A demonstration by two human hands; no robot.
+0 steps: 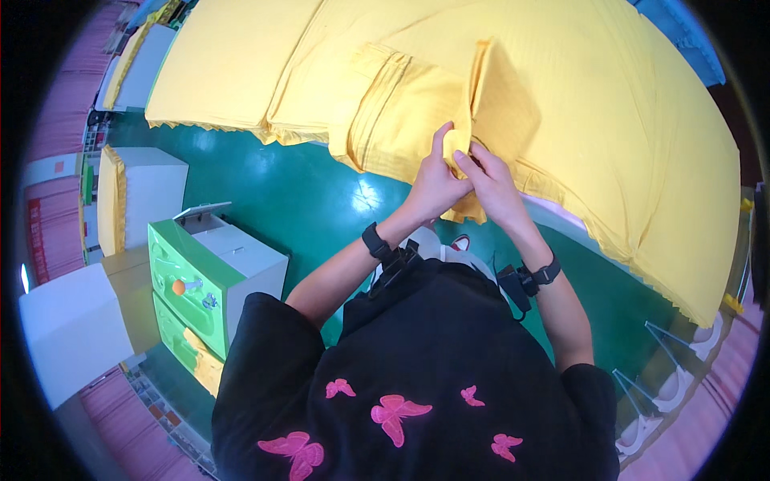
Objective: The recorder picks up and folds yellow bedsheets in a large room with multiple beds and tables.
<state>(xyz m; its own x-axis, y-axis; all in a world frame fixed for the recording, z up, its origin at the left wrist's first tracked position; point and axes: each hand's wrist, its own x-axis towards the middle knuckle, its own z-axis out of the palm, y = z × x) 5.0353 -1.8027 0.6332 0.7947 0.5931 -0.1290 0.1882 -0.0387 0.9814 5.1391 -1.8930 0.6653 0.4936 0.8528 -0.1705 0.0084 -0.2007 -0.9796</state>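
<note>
A yellow fabric piece (421,94) with dark stitched lines lies partly folded on a yellow-covered table (609,96). One fold of it stands up off the surface, and a corner hangs over the near edge. My left hand (439,183) pinches the cloth at the fold's near end, thumb and forefinger closed on it. Right beside it, my right hand (491,181) grips the same cloth, its thumb over the fabric. The two hands almost touch. Whether the piece is a garment or a plain cloth, I cannot tell.
Left of me stands a green double-basin sink unit (192,293) with an orange ball and a yellow cloth in its basins. White cabinets (144,192) stand behind it. White bracket-like frames (670,389) are at the lower right. The floor is green.
</note>
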